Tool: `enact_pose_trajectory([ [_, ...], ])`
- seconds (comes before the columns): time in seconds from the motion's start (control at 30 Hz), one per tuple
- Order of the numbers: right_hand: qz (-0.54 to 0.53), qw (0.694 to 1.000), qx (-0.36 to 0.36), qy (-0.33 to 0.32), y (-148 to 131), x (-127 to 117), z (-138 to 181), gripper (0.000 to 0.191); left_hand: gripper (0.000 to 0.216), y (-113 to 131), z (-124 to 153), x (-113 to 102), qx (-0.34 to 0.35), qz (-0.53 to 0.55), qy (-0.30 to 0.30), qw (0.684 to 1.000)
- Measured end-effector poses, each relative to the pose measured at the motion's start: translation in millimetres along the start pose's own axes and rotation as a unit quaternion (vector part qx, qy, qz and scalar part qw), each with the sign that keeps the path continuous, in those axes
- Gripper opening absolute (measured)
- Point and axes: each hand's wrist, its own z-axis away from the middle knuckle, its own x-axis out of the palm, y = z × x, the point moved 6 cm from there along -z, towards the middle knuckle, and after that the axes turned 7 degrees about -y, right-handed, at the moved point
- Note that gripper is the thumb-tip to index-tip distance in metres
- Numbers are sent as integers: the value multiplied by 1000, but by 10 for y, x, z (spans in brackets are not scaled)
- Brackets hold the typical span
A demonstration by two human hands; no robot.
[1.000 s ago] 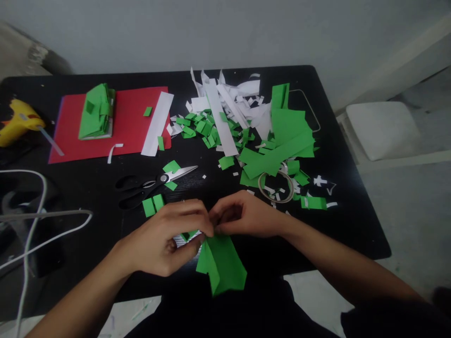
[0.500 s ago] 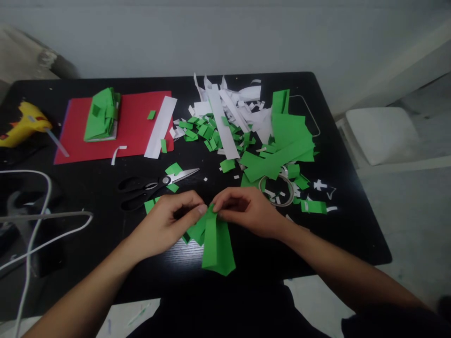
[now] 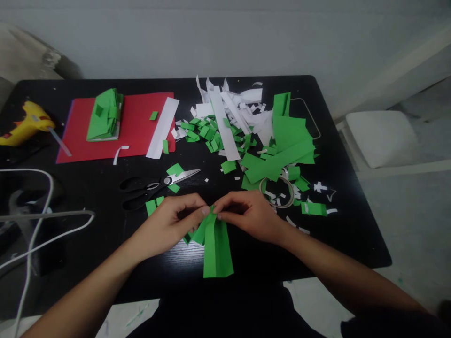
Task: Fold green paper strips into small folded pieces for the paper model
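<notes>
My left hand (image 3: 169, 224) and my right hand (image 3: 246, 215) meet over the near middle of a black table (image 3: 88, 188). Both pinch the top end of a folded green paper strip (image 3: 215, 249), which hangs down toward the table's front edge. The fingertips of the two hands almost touch at the fold. Black-handled scissors (image 3: 155, 184) lie just beyond my left hand, blades pointing right, with small green paper pieces (image 3: 154, 204) beside them.
A heap of green and white paper cuttings (image 3: 246, 131) covers the table's far middle and right. A tape roll (image 3: 276, 190) lies by my right hand. A red sheet (image 3: 137, 126) bears a folded green stack (image 3: 104, 116). A yellow glue gun (image 3: 26, 123) and white cables (image 3: 35, 220) are at the left.
The green strip, spread and slanted a second ago, now hangs narrower and straight. Both hands have risen slightly away from the front edge, still pinched on its top.
</notes>
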Motion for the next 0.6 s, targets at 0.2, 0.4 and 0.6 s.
enact_pose_trajectory([
  [0.2,12,1000,-8,5,-1,-9,2,6,32,4,-10,1,-6,-1,3,1000],
  [0.4,11,1000,-2,7,10,-11,3,6,32,-6,-9,2,-10,2,4,1000],
  [0.6,-7,1000,-1,6,31,-11,-2,5,32,-2,-9,-2,-7,1,5,1000],
])
